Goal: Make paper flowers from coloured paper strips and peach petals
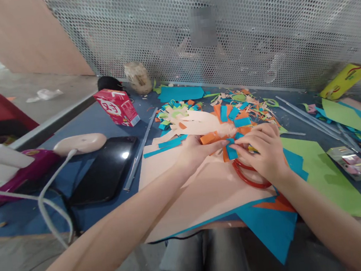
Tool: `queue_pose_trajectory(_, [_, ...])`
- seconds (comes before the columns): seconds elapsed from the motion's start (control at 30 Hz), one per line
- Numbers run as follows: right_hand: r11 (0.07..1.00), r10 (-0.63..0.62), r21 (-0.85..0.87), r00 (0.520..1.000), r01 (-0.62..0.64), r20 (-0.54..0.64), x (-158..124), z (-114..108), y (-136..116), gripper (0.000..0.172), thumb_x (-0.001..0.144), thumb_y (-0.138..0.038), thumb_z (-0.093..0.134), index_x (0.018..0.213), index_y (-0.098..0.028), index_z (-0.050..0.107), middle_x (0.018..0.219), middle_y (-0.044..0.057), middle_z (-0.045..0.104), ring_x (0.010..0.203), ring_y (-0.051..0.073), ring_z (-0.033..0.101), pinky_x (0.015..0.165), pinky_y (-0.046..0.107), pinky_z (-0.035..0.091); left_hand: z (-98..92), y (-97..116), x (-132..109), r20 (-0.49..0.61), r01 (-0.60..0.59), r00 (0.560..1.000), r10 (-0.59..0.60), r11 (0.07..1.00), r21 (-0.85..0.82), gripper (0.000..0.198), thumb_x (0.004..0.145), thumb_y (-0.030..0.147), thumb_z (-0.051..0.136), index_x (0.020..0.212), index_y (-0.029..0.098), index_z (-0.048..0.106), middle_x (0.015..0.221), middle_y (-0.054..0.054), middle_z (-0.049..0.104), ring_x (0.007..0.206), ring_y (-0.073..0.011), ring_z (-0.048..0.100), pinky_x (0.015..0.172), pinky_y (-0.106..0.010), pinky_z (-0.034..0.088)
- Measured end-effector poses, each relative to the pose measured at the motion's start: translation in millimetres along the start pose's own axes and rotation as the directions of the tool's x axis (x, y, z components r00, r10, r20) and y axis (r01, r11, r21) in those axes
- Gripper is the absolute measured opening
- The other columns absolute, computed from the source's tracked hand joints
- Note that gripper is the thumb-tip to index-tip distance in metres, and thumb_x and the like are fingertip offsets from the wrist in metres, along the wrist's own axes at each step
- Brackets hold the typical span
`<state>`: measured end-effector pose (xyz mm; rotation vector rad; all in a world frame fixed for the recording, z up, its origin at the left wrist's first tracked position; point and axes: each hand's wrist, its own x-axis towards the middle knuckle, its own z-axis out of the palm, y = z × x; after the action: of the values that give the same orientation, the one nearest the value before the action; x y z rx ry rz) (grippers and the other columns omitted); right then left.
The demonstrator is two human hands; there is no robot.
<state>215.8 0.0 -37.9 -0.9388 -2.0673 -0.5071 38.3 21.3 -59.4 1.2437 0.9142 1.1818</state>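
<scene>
Craftwork at mid-table, seen via head cam. L hand (195,153) pinches an orange strip (209,138). R hand (263,152) pinches a blue strip (232,151). Both are closed on paper, fingertips nearly touching. Strips fan around a red ring (247,179), which lies on a peach sheet (200,194), partly hidden under R hand. I judge the step as fixing strips round the ring. Next move, I'd say, needs the ring held steady & the strip set snug beside its neighbour. Phone (106,170) lies well to the L.
</scene>
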Motion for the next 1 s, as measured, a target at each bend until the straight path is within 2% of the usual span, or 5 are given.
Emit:
queue_pose_trajectory(0.3, [0.998, -0.036, -0.047, 0.996, 0.032, -0.082, 0.1, 0.9, 2.4, 0.017, 0.071, -0.024, 0.07, 0.081, -0.023, 0.055, 0.062, -0.003, 0.06, 0.071, 0.017, 0.054, 0.072, 0.033, 0.04, 4.9, 5.4, -1.0, -0.058, 0.024, 0.998, -0.029, 0.996, -0.08, 0.022, 0.056, 0.025, 0.078, 0.07, 0.012, 0.066, 0.067, -0.001, 0.065, 0.058, -0.0108, 0.057, 0.055, -0.022, 0.043])
queue_pose_trajectory(0.5, [1.0, 0.025, 0.007, 0.956, -0.024, -0.291, 0.1, -5.0, 11.1, 0.022, 0.074, -0.016, 0.061, 0.092, -0.023, 0.05, 0.08, 0.003, 0.057, 0.076, 0.017, 0.055, 0.071, 0.034, 0.044, 4.8, 12.2, 1.9, -0.056, 0.114, 0.987, -0.149, 0.905, -0.409, 0.029, 0.051, 0.015, 0.08, 0.075, 0.014, 0.064, 0.075, 0.0, 0.068, 0.065, -0.0104, 0.062, 0.06, -0.02, 0.049])
queue_pose_trajectory(0.67, [0.933, 0.31, 0.229, 0.943, -0.277, -0.123, -5.5, 8.4, 30.2, 0.052, 0.072, -0.023, 0.061, 0.119, -0.022, 0.039, 0.112, 0.012, 0.048, 0.087, 0.02, 0.053, 0.068, 0.036, 0.049, -4.6, 18.9, 3.1, 0.047, 0.292, 0.95, -0.308, 0.824, -0.487, 0.018, 0.06, 0.012, 0.074, 0.075, 0.014, 0.064, 0.073, 0.0, 0.068, 0.057, -0.0072, 0.061, 0.051, -0.016, 0.049])
queue_pose_trajectory(0.83, [0.95, 0.241, 0.215, 0.97, -0.228, -0.035, -6.0, 16.8, 35.4, 0.078, 0.068, -0.041, 0.068, 0.131, -0.025, 0.026, 0.135, 0.018, 0.033, 0.122, 0.034, 0.039, 0.082, 0.048, 0.046, -10.7, 19.8, 0.0, 0.241, 0.355, 0.931, -0.275, 0.84, -0.411, 0.029, 0.057, 0.013, 0.076, 0.083, 0.015, 0.064, 0.079, -0.004, 0.07, 0.065, -0.0119, 0.065, 0.061, -0.02, 0.053])
queue_pose_trajectory(1.0, [0.947, 0.155, 0.29, 0.987, -0.138, -0.037, -2.5, 7.9, 29.6, 0.069, 0.074, -0.049, 0.058, 0.132, -0.026, 0.028, 0.139, 0.015, 0.034, 0.125, 0.031, 0.04, 0.087, 0.046, 0.045, -8.8, 22.2, -4.0, 0.323, 0.42, 0.893, -0.314, 0.839, -0.345, 0.029, 0.048, 0.015, 0.081, 0.073, 0.016, 0.066, 0.071, -0.003, 0.069, 0.06, -0.0115, 0.063, 0.057, -0.019, 0.053])
